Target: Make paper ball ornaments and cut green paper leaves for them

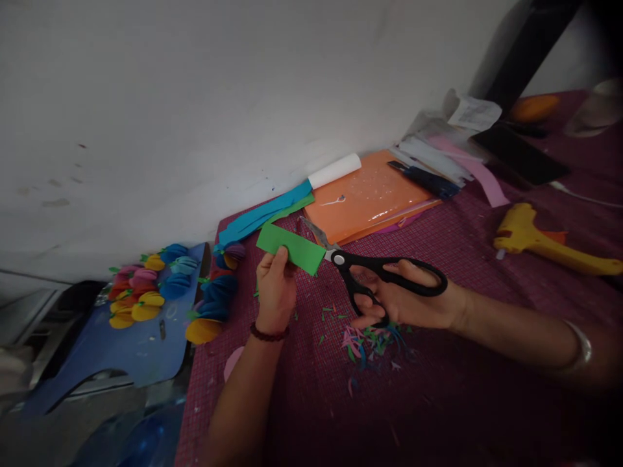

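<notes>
My left hand (pixel 276 285) pinches a green paper strip (pixel 296 250) between thumb and fingers, holding it above the table. In my right hand (pixel 409 298) are black-handled scissors (pixel 339 259), with thumb and fingers through the two loops. The scissor blades are spread at the right end of the strip; one blade shows beyond its upper edge, and the other seems hidden by the paper. Below the scissors, a small pile of coloured paper scraps (pixel 372 344) lies on the maroon checked tablecloth (pixel 311 402).
Orange sheets (pixel 360 201), a white roll (pixel 335 170), blue strips (pixel 265 213) and a utility knife (pixel 428 179) lie toward the wall. A yellow glue gun (pixel 535 237) and dark phone (pixel 518 155) are at right. Paper ornaments (pixel 146 305) sit on a blue surface (pixel 131 350) at left.
</notes>
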`<state>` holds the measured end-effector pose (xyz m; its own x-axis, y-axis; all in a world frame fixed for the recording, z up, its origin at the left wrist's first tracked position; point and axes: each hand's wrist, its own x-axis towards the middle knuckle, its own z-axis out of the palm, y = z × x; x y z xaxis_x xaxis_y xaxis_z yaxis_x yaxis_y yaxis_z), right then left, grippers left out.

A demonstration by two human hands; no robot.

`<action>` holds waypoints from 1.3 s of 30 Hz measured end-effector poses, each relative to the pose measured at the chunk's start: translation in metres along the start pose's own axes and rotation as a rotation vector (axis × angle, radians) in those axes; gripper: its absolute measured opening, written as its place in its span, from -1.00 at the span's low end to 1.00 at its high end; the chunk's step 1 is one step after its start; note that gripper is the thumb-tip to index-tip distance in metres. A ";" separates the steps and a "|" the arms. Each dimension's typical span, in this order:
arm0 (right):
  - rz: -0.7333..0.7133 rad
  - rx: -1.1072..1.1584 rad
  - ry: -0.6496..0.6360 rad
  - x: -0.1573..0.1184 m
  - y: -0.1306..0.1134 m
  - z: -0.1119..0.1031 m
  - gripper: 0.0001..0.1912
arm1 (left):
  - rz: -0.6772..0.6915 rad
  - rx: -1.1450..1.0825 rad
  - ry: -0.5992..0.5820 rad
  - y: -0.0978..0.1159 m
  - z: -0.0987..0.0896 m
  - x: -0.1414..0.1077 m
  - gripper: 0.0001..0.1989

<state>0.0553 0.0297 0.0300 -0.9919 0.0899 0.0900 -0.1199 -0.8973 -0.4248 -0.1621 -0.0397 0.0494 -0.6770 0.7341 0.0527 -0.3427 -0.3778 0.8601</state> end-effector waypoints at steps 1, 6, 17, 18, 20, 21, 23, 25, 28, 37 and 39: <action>-0.007 0.001 0.002 0.000 0.001 0.001 -0.52 | 0.000 -0.003 -0.002 0.001 0.000 0.000 -0.77; -0.020 -0.033 0.013 0.000 0.002 0.000 -0.53 | -0.011 -0.021 0.004 0.001 0.000 -0.001 -0.76; -0.054 -0.265 0.124 -0.005 0.008 0.002 -0.67 | -0.005 -0.004 0.016 0.003 0.000 0.000 -0.76; -0.050 -0.269 0.116 -0.006 0.009 0.002 -0.67 | -0.006 -0.003 0.013 0.003 0.000 0.000 -0.76; -0.016 -0.224 0.093 -0.006 0.010 0.001 -0.61 | -0.012 -0.003 0.009 0.003 0.000 0.000 -0.75; 0.011 -0.181 0.080 -0.006 0.010 0.000 -0.59 | -0.014 0.000 0.010 0.003 0.000 -0.001 -0.75; 0.054 -0.092 0.038 -0.005 0.011 -0.001 -0.55 | -0.024 0.011 0.015 0.002 0.000 -0.001 -0.75; 0.059 -0.051 0.004 -0.005 0.011 -0.002 -0.56 | -0.045 0.018 0.018 0.001 0.000 -0.003 -0.74; 0.043 -0.060 0.013 -0.005 0.010 -0.002 -0.55 | -0.100 0.027 -0.004 -0.003 0.002 -0.007 -0.72; -0.054 -0.134 0.136 -0.004 0.014 0.007 -0.56 | -0.230 -0.069 -0.078 -0.021 0.014 -0.027 -0.79; -0.073 -0.148 0.163 -0.004 0.016 0.008 -0.56 | -0.238 -0.092 -0.081 -0.022 0.015 -0.029 -0.80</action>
<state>0.0574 0.0120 0.0304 -0.9727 0.2316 -0.0162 -0.1846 -0.8137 -0.5512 -0.1256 -0.0441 0.0369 -0.5174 0.8497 -0.1015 -0.5460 -0.2365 0.8037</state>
